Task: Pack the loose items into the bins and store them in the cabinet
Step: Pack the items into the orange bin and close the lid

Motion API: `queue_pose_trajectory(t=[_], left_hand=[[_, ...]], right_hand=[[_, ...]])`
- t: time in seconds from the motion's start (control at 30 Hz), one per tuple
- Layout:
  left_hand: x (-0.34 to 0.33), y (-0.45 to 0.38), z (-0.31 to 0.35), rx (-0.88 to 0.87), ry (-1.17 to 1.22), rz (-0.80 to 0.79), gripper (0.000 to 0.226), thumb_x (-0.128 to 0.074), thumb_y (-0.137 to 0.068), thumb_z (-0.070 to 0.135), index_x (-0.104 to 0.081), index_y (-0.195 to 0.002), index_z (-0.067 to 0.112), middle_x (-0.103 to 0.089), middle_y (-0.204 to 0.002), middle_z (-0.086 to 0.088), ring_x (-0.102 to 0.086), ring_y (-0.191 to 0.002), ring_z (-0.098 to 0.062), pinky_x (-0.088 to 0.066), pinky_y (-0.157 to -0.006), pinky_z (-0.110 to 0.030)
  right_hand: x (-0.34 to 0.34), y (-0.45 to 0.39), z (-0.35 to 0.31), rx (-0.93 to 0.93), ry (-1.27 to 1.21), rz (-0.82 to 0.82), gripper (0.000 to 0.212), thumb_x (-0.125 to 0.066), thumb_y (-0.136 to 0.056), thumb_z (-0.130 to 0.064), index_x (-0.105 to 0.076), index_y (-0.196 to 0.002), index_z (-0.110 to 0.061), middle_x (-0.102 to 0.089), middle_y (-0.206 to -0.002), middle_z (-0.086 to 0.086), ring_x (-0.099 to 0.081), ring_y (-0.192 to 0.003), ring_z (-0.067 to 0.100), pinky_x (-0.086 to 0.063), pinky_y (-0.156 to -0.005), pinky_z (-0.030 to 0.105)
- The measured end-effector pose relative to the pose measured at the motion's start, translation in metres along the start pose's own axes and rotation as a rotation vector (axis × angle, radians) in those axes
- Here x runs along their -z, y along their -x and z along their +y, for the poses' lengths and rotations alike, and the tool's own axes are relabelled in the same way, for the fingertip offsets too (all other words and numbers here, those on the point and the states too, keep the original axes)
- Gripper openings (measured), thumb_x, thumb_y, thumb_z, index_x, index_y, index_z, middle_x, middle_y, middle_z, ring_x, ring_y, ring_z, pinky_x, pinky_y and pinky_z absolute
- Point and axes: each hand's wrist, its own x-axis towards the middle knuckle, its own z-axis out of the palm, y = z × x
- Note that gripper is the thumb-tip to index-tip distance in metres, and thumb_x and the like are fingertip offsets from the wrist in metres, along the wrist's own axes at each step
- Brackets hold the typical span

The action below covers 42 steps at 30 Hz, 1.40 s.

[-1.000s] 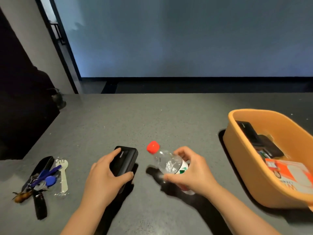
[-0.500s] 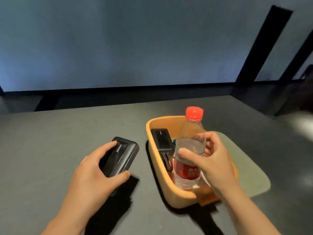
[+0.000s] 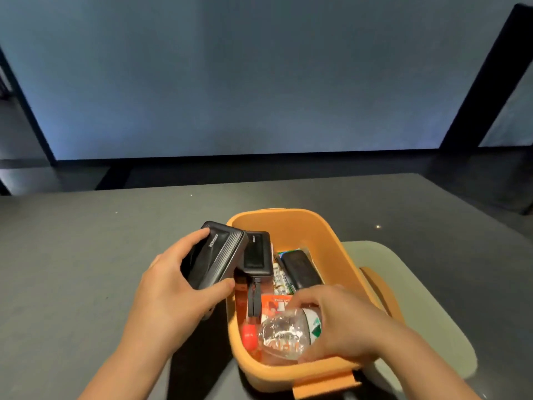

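Dark speckled table (image 3: 86,269) carries a smooth orange plastic bin (image 3: 331,235). Inside it, at the near end, the right hand (image 3: 343,324) wraps a clear, thin-walled bottle (image 3: 285,336) lying sideways — light, crushable, likely slippery. At the bin's left rim the left hand (image 3: 173,287) clamps a ribbed black power bank (image 3: 216,252) — dense, rigid, best gripped across its long edges.
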Motion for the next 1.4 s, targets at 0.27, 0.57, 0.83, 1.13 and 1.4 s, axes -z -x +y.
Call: queue_pose_trajectory(t=[0.27,0.57,0.83,1.13,1.4], left_hand=[[-0.034,-0.009,0.027,-0.025,0.007,-0.093,0.085,-0.077,-0.045,0.049,-0.047,-0.124,0.051,-0.058,-0.108,0.024,-0.056,-0.103,-0.004,-0.056,-0.08,-0.036],[-0.078,-0.025,0.054,-0.16,-0.055,-0.166,0.085,-0.077,-0.054,0.047,-0.039,-0.131,0.048,-0.048,-0.113,0.034,-0.046,-0.112,0.002,-0.046,-0.09,-0.021],[-0.07,-0.051,0.051,0.069,0.276,-0.413,0.046,-0.072,-0.077,0.047,-0.055,-0.119,0.04,-0.068,-0.105,0.017,-0.066,-0.095,-0.004,-0.055,-0.086,-0.04],[-0.093,-0.045,0.048,-0.12,0.08,-0.023,0.059,-0.079,-0.071,0.027,-0.053,-0.122,0.042,-0.06,-0.109,0.023,-0.056,-0.102,0.005,-0.051,-0.085,-0.021],[-0.084,-0.045,0.025,-0.174,-0.039,-0.117,0.045,-0.057,-0.084,0.056,-0.051,-0.125,0.039,-0.057,-0.115,0.024,-0.053,-0.106,0.005,-0.045,-0.088,-0.018]], right_hand=[[0.006,-0.011,0.014,0.078,-0.372,-0.048,0.038,-0.065,-0.078,-0.06,-0.061,-0.113,-0.047,-0.063,-0.115,-0.025,-0.057,-0.105,-0.006,-0.047,-0.097,0.026],[0.018,-0.034,-0.008,-0.085,-1.357,0.227,0.031,-0.064,-0.089,-0.032,-0.066,-0.115,-0.015,-0.074,-0.1,0.01,-0.072,-0.09,0.023,-0.054,-0.065,0.027],[0.038,-0.052,0.005,-0.194,-1.629,0.291,0.022,-0.064,-0.087,-0.02,-0.067,-0.105,-0.007,-0.075,-0.095,0.013,-0.073,-0.084,0.024,-0.057,-0.079,0.041],[0.038,-0.075,-0.007,-0.18,-1.334,0.285,0.039,-0.073,-0.078,-0.045,-0.067,-0.112,-0.028,-0.075,-0.1,-0.002,-0.069,-0.098,0.014,-0.056,-0.067,0.026],[0.06,-0.085,0.011,-0.264,-0.962,0.52,0.042,-0.083,-0.063,-0.038,-0.064,-0.096,-0.019,-0.073,-0.087,-0.001,-0.071,-0.078,0.015,-0.054,-0.06,0.029]])
